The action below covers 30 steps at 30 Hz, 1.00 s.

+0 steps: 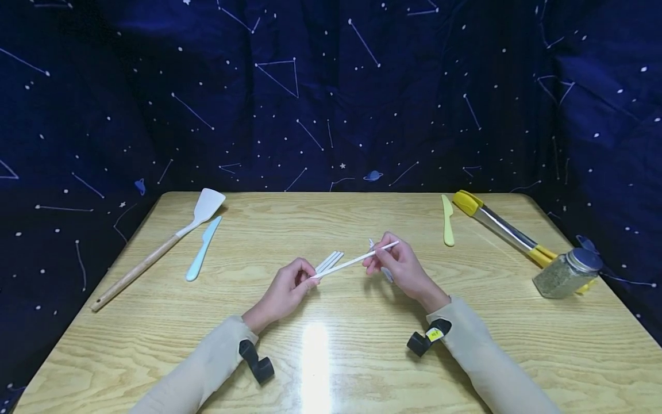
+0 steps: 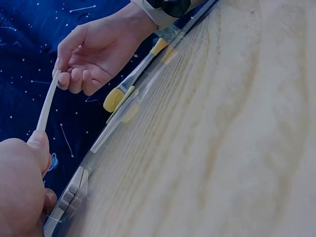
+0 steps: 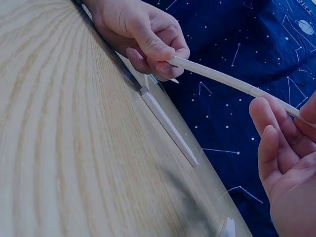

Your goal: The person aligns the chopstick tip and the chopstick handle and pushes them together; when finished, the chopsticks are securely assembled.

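My left hand (image 1: 286, 291) pinches one end of a slim white stick (image 1: 347, 264) between thumb and fingers. Toward its other end, my right hand (image 1: 404, 269) pinches the same stick, which slants up to the right. In the right wrist view a thin line crosses the stick (image 3: 217, 75) partway along. Several more white sticks (image 1: 329, 262) lie side by side just beyond the left fingertips, partly hidden by that hand. Under the right hand is a pale object (image 1: 387, 275), mostly covered by the fingers.
At the left lie a white spatula (image 1: 162, 251) with a wooden handle and a light blue knife (image 1: 204, 250). To the right are a yellow knife (image 1: 447, 223), yellow-tipped tongs (image 1: 504, 226) and a jar of dried herbs (image 1: 564, 275). A starry dark curtain (image 1: 331, 98) hangs behind the wooden table (image 1: 372, 356).
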Tool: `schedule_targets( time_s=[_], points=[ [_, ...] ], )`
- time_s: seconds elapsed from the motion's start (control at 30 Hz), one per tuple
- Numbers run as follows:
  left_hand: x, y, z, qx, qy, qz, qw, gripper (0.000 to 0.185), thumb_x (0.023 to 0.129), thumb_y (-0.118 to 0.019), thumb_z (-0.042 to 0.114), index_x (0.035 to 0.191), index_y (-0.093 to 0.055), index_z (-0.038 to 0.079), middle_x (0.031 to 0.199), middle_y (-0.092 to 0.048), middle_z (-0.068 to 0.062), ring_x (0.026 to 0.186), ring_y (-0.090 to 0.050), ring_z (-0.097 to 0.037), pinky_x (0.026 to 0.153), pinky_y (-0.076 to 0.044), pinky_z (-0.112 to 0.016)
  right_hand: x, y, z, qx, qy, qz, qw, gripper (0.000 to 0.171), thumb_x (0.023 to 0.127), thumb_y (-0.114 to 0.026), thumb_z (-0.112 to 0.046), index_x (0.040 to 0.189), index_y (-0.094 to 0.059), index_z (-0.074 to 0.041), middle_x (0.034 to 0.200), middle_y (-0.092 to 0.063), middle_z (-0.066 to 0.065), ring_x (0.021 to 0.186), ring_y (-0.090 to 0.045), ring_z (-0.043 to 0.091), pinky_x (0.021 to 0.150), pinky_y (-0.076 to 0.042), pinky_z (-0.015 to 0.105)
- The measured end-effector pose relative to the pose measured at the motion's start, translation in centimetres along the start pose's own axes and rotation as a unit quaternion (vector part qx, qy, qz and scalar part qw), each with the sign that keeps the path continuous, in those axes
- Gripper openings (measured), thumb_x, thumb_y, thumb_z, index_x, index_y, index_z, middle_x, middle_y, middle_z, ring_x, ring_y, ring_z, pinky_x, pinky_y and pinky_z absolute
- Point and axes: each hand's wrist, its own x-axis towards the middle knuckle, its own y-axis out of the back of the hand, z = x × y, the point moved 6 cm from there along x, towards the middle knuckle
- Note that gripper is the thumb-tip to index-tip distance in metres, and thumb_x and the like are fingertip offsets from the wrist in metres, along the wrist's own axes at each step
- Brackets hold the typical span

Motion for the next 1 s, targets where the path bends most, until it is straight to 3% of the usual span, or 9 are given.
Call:
schedule_targets(
  time_s=[0.3,0.47,0.57,0.67,0.77,1.0],
  points=[
    [0.1,-0.2,0.2,-0.020,-0.003,-0.008,0.9998,0.010,0.088,-0.066,0.002,0.094,-0.058,-0.001,0.070,-0.047,-0.003,0.056,-0.038,-0.004,0.048,-0.032,-0.017,0.1,0.3,-0.4,-0.012,-0.018,0.016,1.000,0.015,0.103,-0.035,-0.006,0.096,-0.044,0.003,0.081,-0.065,-0.001,0.068,-0.064,0.008,0.067,-0.053,0.023],
    [0.0,-0.7,0.9,-0.073,-0.013,-0.045,0.9963,0.011,0.086,-0.069,0.002,0.095,-0.063,-0.001,0.069,-0.054,-0.008,0.055,-0.042,-0.004,0.048,-0.035,-0.017,0.2,0.5,-0.3,0.046,-0.012,0.028,0.998,0.014,0.103,-0.033,-0.004,0.096,-0.045,-0.005,0.077,-0.059,-0.002,0.065,-0.058,0.007,0.062,-0.049,0.020],
    [-0.2,-1.3,1.7,-0.096,-0.030,-0.080,0.9917,0.019,0.086,-0.067,0.001,0.104,-0.063,-0.004,0.081,-0.066,-0.016,0.064,-0.056,-0.008,0.055,-0.043,-0.018,0.3,0.2,-0.1,0.107,-0.007,0.012,0.994,0.017,0.102,-0.031,-0.002,0.095,-0.046,-0.008,0.075,-0.055,-0.003,0.065,-0.054,0.007,0.061,-0.047,0.019],
    [-0.4,-2.2,2.6,-0.112,-0.048,-0.122,0.9851,0.028,0.091,-0.062,0.001,0.118,-0.058,-0.005,0.098,-0.071,-0.020,0.083,-0.067,-0.022,0.066,-0.051,-0.022,0.3,-0.2,0.0,0.148,-0.014,-0.010,0.989,0.020,0.102,-0.031,-0.003,0.095,-0.048,-0.011,0.074,-0.053,-0.005,0.065,-0.051,0.006,0.060,-0.045,0.018],
    [-0.7,-3.0,3.5,-0.121,-0.064,-0.155,0.9784,0.035,0.094,-0.057,0.002,0.128,-0.050,-0.005,0.102,-0.070,-0.021,0.095,-0.067,-0.033,0.073,-0.053,-0.026,0.1,-0.8,0.1,0.141,-0.027,-0.029,0.989,0.021,0.102,-0.032,-0.004,0.094,-0.049,-0.012,0.073,-0.051,-0.006,0.065,-0.050,0.006,0.061,-0.043,0.018],
    [-1.0,-3.7,4.2,-0.134,-0.075,-0.178,0.9720,0.046,0.094,-0.057,-0.001,0.137,-0.041,-0.004,0.106,-0.070,-0.021,0.099,-0.066,-0.037,0.084,-0.053,-0.028,-0.2,-2.2,0.1,0.112,-0.051,-0.083,0.989,0.017,0.101,-0.035,-0.006,0.094,-0.049,-0.012,0.079,-0.046,-0.002,0.071,-0.046,0.007,0.064,-0.042,0.019]
  ],
)
